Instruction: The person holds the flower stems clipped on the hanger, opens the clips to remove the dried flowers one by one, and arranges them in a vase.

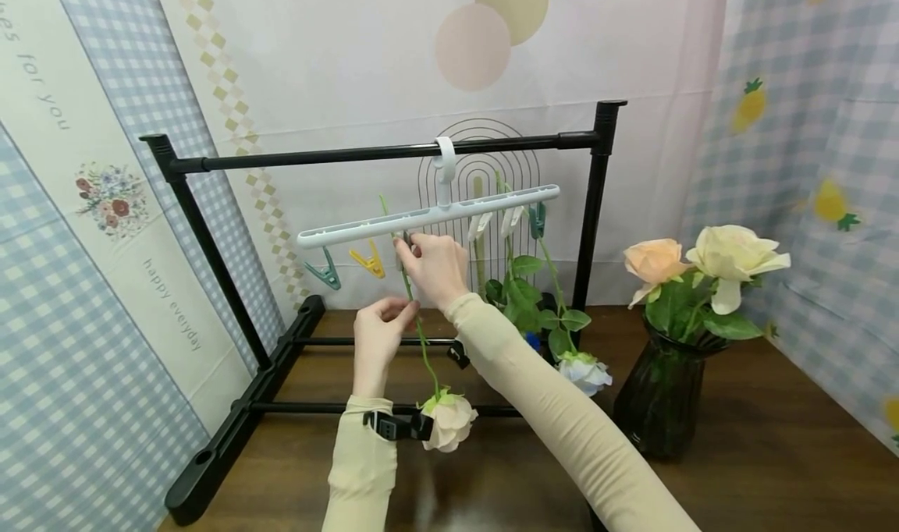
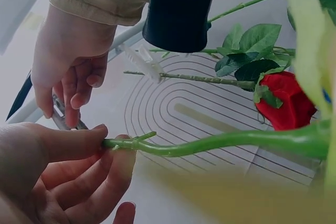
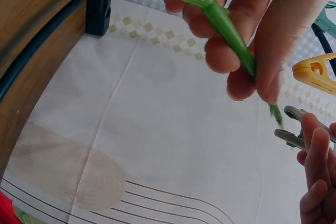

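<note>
Two hands at a hanger, a cream rose upside down below them.
Nearest, the cream rose [image 1: 449, 423] hangs over the table [image 1: 492, 485], its stem [image 2: 220, 142] pinched between the thumb and fingers of the left hand [image 1: 381, 335]. The right hand [image 1: 437, 271], just above, holds a grey clip [image 3: 290, 138] under the hanger [image 1: 372, 228], left of its middle; the clip's tips stand apart beside the stem, and I cannot tell whether they grip it. Toward the table's right edge stands a dark vase [image 1: 660, 395] of roses. A yellow clip [image 1: 368, 260] and a green clip [image 1: 325, 271] hang toward the hanger's left end; toward its right end, a white flower [image 1: 583, 372] and a red rose [image 2: 286, 100] hang by their stems. The hanger hooks over the black rack's top bar [image 1: 302, 157], before a printed curtain [image 1: 337, 56].
</note>
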Action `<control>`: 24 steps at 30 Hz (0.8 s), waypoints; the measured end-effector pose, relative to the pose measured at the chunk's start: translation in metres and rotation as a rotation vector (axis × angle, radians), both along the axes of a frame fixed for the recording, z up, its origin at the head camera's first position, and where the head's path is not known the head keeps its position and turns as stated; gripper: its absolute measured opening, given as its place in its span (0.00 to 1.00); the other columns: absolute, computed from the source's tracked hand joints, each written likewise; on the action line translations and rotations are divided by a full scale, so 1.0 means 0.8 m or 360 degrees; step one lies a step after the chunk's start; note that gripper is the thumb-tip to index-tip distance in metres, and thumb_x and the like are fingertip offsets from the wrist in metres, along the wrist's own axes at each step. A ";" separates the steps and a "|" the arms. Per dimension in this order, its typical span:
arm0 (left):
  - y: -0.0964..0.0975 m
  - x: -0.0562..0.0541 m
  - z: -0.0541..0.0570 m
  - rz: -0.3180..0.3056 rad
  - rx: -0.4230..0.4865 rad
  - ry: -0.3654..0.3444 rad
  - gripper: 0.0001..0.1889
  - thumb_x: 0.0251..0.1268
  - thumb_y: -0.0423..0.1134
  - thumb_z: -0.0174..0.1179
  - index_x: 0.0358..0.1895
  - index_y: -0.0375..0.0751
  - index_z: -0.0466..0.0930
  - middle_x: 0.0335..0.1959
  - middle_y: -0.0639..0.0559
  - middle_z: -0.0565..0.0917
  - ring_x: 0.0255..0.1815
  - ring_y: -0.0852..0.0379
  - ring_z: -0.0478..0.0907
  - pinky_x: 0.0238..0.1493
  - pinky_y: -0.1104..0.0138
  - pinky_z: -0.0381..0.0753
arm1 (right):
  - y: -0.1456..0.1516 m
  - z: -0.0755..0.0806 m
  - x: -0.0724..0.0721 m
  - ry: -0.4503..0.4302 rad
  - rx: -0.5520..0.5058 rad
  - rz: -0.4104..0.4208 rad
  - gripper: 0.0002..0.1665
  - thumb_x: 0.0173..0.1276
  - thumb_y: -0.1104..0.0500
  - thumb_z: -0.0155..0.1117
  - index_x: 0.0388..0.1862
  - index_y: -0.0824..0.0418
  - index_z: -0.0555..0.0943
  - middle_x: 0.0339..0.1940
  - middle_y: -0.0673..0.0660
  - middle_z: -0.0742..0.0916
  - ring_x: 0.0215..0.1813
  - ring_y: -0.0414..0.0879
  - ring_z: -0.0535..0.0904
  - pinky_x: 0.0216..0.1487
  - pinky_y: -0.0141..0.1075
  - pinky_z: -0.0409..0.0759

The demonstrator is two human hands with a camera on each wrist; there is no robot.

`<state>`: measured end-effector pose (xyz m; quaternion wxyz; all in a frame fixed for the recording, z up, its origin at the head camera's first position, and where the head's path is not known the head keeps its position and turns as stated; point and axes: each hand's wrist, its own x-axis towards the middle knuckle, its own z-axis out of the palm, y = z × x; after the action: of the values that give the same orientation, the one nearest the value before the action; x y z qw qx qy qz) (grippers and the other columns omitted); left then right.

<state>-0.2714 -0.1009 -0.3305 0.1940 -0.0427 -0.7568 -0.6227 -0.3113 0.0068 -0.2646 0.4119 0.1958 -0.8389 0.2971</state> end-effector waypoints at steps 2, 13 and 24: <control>0.000 0.000 -0.001 -0.0001 0.0007 -0.0006 0.09 0.61 0.37 0.66 0.35 0.32 0.86 0.26 0.41 0.88 0.21 0.62 0.82 0.30 0.68 0.84 | 0.000 0.000 0.000 -0.0005 -0.0001 0.0013 0.28 0.71 0.49 0.58 0.11 0.56 0.70 0.08 0.50 0.78 0.12 0.37 0.60 0.17 0.25 0.49; 0.002 0.000 -0.002 -0.0028 -0.0028 -0.0001 0.09 0.61 0.37 0.66 0.35 0.31 0.86 0.25 0.41 0.88 0.18 0.66 0.80 0.28 0.69 0.83 | 0.006 -0.002 -0.002 0.0008 -0.0028 0.0046 0.27 0.72 0.51 0.57 0.12 0.58 0.74 0.14 0.50 0.86 0.15 0.44 0.77 0.17 0.25 0.52; 0.001 0.003 -0.005 -0.0007 -0.0046 0.0011 0.09 0.60 0.37 0.67 0.35 0.32 0.87 0.25 0.41 0.88 0.22 0.53 0.84 0.27 0.72 0.80 | 0.004 -0.006 -0.004 -0.0003 -0.0041 0.0057 0.26 0.71 0.51 0.58 0.12 0.58 0.74 0.14 0.50 0.86 0.13 0.44 0.75 0.16 0.24 0.50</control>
<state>-0.2692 -0.1005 -0.3345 0.1948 -0.0493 -0.7648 -0.6121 -0.3141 0.0097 -0.2691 0.4082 0.2051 -0.8317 0.3155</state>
